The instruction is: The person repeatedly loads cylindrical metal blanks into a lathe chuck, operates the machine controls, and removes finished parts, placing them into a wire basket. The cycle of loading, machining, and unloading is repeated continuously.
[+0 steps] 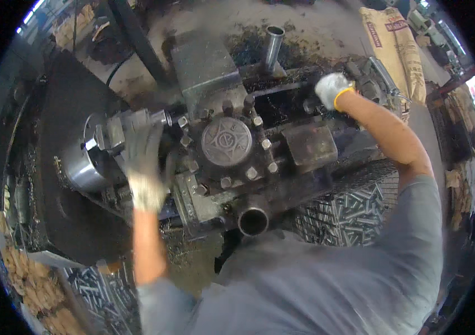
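My left hand (145, 167), in a soiled glove, is over the lathe chuck (83, 168) and its jaws, close to a short shiny metal tube (160, 117). Its fingers point away from me but are smeared by motion, so their grip is unclear. On the right, my right hand (333, 90), in a white glove with a yellow cuff, is curled closed at the far side of the machine. Whatever it grips is hidden beneath it. Between my hands sits a square tool post (227, 142) with a round embossed cap and several bolts around it.
An upright metal pipe (273, 49) stands behind the tool post. Nearest my body is an open round tube end (253, 221). Cut metal pieces (360, 215) lie at lower right, and more metal pieces (100, 296) at lower left. A printed sack (396, 50) lies at far right.
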Tool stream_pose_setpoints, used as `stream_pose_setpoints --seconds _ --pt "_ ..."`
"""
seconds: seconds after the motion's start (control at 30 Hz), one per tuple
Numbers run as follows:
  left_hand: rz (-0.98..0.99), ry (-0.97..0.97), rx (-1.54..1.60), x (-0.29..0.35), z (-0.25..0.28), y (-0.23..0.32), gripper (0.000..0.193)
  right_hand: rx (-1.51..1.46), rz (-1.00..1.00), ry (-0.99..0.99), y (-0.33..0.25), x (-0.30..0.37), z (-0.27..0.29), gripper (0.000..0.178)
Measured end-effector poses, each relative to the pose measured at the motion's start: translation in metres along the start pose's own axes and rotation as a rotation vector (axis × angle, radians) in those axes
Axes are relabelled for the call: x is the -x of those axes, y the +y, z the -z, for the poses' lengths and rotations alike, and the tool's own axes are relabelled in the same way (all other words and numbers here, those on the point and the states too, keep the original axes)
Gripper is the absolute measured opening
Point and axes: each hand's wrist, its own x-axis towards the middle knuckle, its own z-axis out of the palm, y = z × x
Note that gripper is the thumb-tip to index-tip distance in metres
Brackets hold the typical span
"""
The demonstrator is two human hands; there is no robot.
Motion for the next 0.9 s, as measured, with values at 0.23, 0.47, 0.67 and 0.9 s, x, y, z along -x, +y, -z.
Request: stream_pose_setpoints --seconds 0.23,0.47,0.67,0.9 --pt "1.562 0.99 1.217 0.364 0.012 -0.076 0.059 0.09 0.01 -0.005 -0.025 0.006 -0.006 0.019" --pt "1.157 0.556 -0.052 0.482 0.07 -0.129 0.073 0.228 0.187 -0.136 -0.014 0.018 -0.008 0.023" --pt "1.295 0.125 -0.267 0.542 0.091 -0.173 0.081 0.262 0.13 -0.274 -0.017 0.019 -0.012 0.031" --pt "1.594 0.666 0.632 0.336 0.053 -0.053 0.042 -0.429 0.044 0.217 -0.041 -0.026 0.108 0.04"
